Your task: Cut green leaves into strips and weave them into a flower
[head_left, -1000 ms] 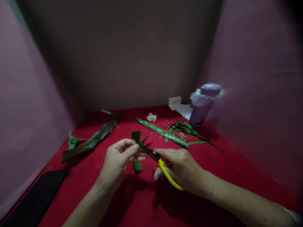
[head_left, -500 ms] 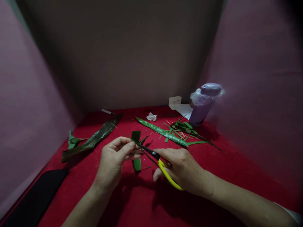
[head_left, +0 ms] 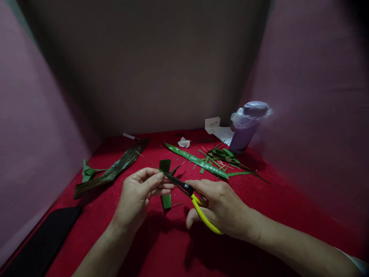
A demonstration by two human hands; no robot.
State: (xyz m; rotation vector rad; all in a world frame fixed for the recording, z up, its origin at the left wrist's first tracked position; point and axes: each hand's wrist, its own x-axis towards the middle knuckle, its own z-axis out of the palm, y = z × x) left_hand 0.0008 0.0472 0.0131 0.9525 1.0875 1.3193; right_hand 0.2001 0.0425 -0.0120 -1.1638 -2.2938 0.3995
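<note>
Between thumb and fingers, my left hand (head_left: 141, 192) pinches a thin strip of green leaf (head_left: 147, 159). My right hand (head_left: 221, 206) is closed around yellow-handled scissors (head_left: 203, 215), whose dark blades point left and lie along the strip close to my left fingertips. Whether the blades are parted is hard to make out. Beneath my left fingers lies a wider piece of green leaf (head_left: 166, 201), partly hidden by them. A brownish leaf tip (head_left: 178, 167) sticks out just beyond the blades.
Behind my hands lie a long green leaf (head_left: 196, 159), a heap of leaf scraps (head_left: 226, 154) and crumpled white tissue (head_left: 183, 142). A purple container (head_left: 245, 132) with a plastic-wrapped top stands back right. Leftward are a wide dark leaf (head_left: 115, 171), a folded leaf (head_left: 87, 171) and a black flat object (head_left: 43, 238).
The scissors have shifted slightly left along the leaf strip, and their handles look a little wider apart. My left hand keeps its pinch nearly in place.
</note>
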